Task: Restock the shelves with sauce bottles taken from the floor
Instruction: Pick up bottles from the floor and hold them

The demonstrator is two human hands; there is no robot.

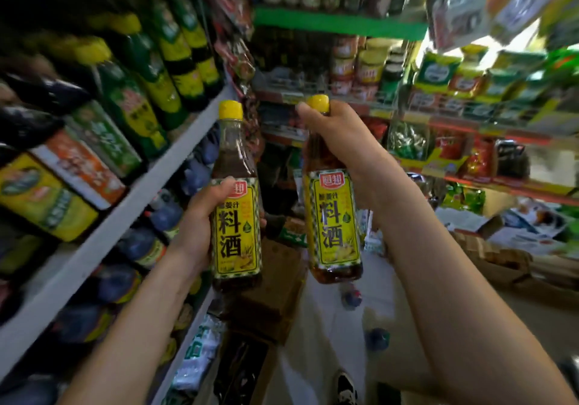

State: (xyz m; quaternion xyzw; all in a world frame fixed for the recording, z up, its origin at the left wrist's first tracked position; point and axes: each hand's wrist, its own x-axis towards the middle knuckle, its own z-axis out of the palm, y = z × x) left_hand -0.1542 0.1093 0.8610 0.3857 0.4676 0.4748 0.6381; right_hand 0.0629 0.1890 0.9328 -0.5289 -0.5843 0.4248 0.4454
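"Head view: what were the hands doing?"

"The left hand (200, 216) had its fingers wrapped round the yellow label of a clear plastic sauce bottle (236, 191) with a yellow cap and dark liquid, upright, just beside the white metal shelf (94, 241)."

"And the other?"

"The right hand (338, 141) gripped the neck of a second yellow-capped bottle (333, 216) holding amber liquid, fingers curled just under the cap. Both bottles were raised side by side, not touching, above the pale floor (322, 326) and a brown cardboard box (269, 295)"

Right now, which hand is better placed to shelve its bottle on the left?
Probably the left hand: its bottle is beside the white shelf, while the right hand holds the other bottle farther out.
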